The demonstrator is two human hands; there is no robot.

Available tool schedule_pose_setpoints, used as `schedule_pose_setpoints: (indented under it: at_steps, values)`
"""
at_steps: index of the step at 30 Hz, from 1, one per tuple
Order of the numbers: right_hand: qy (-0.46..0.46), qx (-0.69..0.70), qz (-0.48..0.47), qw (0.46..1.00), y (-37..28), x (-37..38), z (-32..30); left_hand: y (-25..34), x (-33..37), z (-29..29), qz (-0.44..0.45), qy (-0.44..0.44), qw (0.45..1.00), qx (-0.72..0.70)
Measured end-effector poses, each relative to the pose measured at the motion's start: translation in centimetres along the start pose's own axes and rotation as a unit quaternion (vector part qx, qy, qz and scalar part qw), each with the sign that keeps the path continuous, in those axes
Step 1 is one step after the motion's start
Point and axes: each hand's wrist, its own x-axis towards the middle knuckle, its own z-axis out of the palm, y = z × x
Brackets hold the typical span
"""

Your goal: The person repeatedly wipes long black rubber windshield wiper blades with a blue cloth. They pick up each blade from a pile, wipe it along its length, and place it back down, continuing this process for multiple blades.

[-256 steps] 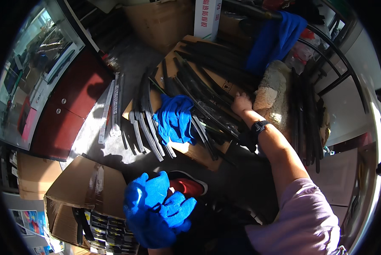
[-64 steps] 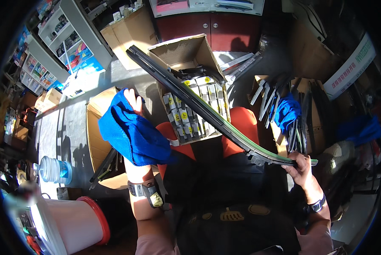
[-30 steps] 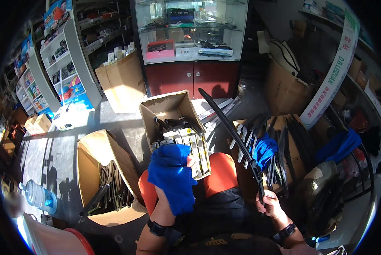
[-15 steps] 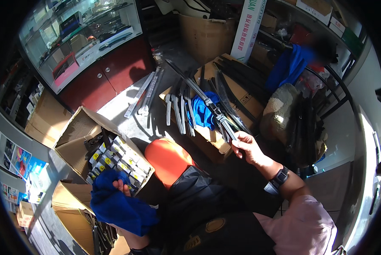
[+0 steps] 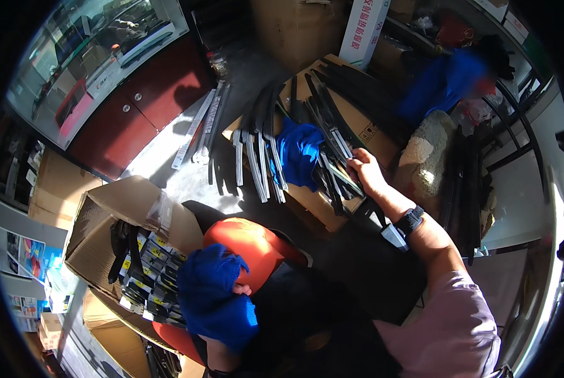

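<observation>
In my left hand [image 5: 241, 289] is a blue cloth [image 5: 216, 302], bunched over most of the fingers and held above my lap. My right hand [image 5: 367, 172] reaches forward, thumb and fingers closed on the near end of a wiper blade [image 5: 341, 144]. That blade lies among other dark blades at the right side of a flat cardboard box [image 5: 371, 131]. Left of them a second blue cloth [image 5: 297, 150] is crumpled on the box. Beyond its left side, several wiper blades [image 5: 255, 160] lie in a row, silver ends toward me.
An open carton [image 5: 121, 189] of boxed parts with yellow labels stands at my left. Long packaged strips [image 5: 200, 126] lie on the floor before a glass cabinet with red doors [image 5: 134, 104]. To the right are a fleecy seat [image 5: 423, 154] and a black metal frame [image 5: 534, 151].
The wiper blade in my right hand has come down from above the box onto the blades at its right. My left hand has moved right with its cloth; the whole view has shifted.
</observation>
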Motion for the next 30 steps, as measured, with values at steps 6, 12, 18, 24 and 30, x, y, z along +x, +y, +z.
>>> schedule_pose_setpoints:
  at_steps: [6,12,18,24,30]
  values:
    - [0.026,-0.077,-0.018,0.996,3.2,4.0,8.3,-4.0,1.8,2.0,-0.068,-0.148,0.979,0.125]
    - [0.118,-0.263,-0.16,0.944,7.3,7.8,13.9,-7.8,2.0,3.5,-0.358,-0.067,0.91,-0.198]
    - [0.112,-0.296,-0.13,0.94,8.4,9.7,15.5,-7.7,4.0,3.9,-0.181,-0.16,0.967,-0.08]
    - [0.011,-0.431,-0.186,0.883,8.8,8.6,14.1,-6.8,4.2,5.0,-0.266,-0.08,0.953,-0.123]
    - [0.04,-0.418,-0.321,0.849,5.8,5.0,6.0,-9.3,2.4,3.8,-0.287,-0.08,0.945,-0.138]
